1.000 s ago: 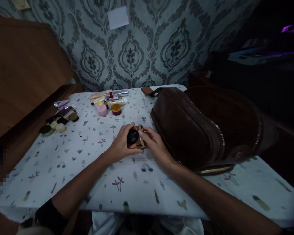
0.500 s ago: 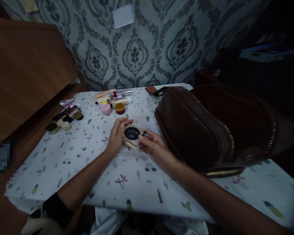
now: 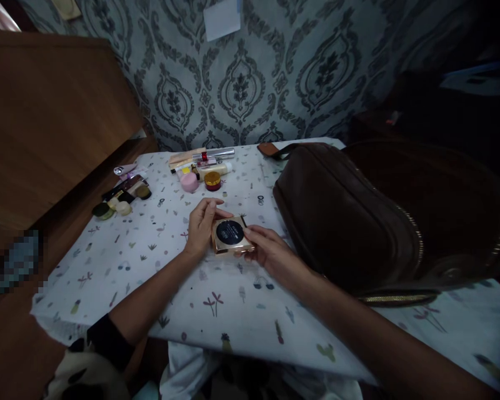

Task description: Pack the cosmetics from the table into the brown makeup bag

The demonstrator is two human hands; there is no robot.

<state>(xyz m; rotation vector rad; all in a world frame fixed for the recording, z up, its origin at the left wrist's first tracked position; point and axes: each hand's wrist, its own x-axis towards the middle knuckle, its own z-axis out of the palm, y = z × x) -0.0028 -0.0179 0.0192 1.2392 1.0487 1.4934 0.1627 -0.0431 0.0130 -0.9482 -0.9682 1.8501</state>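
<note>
A gold square compact [image 3: 230, 232] with a round black label facing up is held just above the patterned tablecloth. My right hand [image 3: 270, 247] grips its right side, thumb on the top face and fingers underneath. Along the left and far edges of the compact, my left hand [image 3: 202, 225] is curled, its fingers resting against the case. The writing on the label is too small to read.
A large brown leather bag [image 3: 341, 222] lies close on the right. Beyond my hands sit a pink jar [image 3: 189, 182], a gold-lidded red jar [image 3: 212, 181] and several tubes. More cosmetics, including a dark-lidded jar [image 3: 103, 210], lie at the left beside a wooden panel [image 3: 58, 128].
The compact has turned a little between my hands, so its near edge lies more level. My left thumb has lifted at its corner. The whole view has shifted slightly.
</note>
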